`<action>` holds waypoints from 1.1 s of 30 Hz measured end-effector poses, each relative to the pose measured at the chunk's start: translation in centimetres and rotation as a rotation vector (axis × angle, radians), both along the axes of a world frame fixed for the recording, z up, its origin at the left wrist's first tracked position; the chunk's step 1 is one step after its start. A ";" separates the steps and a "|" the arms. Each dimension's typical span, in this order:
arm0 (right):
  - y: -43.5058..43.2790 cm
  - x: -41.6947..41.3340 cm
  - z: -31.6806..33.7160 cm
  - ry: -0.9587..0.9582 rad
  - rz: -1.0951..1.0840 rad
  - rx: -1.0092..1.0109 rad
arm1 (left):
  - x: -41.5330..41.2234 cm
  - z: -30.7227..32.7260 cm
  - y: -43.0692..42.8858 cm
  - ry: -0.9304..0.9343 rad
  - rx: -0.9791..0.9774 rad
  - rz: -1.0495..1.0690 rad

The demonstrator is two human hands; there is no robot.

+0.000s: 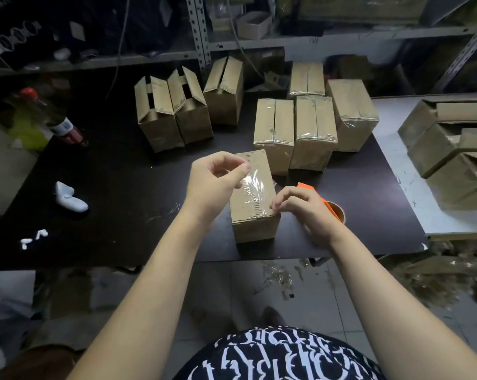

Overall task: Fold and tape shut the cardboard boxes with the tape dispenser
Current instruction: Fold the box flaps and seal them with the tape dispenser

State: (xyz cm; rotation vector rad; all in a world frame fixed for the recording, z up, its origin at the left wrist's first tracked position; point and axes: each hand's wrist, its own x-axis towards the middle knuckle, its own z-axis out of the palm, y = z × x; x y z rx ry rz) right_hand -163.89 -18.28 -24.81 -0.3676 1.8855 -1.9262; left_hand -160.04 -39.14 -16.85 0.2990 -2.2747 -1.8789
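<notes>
1. The cardboard box [252, 212] stood near the front edge of the dark table [122, 182], flaps folded down, right in front of the person.
2. A crinkled strip of clear tape [255, 185] ran along its top.
3. The left hand [215, 176] pinched the strip's far end between thumb and forefinger, its other fingers curled.
4. The right hand [306, 212] pinched the near end at the box's front right corner.
5. The orange tape dispenser [308, 187] lay on the table just behind that hand, partly hidden.
6. Further back sat the taped boxes [314, 130]; left of them, three untaped boxes [174, 111] with flaps ajar.
</notes>
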 end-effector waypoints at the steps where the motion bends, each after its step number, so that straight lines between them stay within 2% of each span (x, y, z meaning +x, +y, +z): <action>1: 0.3 0.0 -0.2 -0.034 -0.005 -0.023 | 0.2 -0.4 -0.1 -0.012 0.005 0.021; 4: 0.8 0.5 0.0 -0.100 -0.045 -0.022 | 1.0 -1.4 0.0 -0.046 0.045 0.068; 9: 0.9 1.4 0.4 -0.249 -0.226 0.164 | 2.1 -3.5 0.4 -0.137 0.127 0.236; 12: 0.8 1.5 0.7 -0.316 -0.254 0.291 | 2.6 -4.7 0.8 -0.193 0.175 0.319; 21: -0.5 1.3 1.6 -0.019 -0.207 0.700 | 3.5 -8.0 1.4 -0.304 0.236 0.491; 33: -1.0 0.9 2.4 0.076 -0.215 0.907 | 3.1 -9.1 1.2 -0.345 0.216 0.485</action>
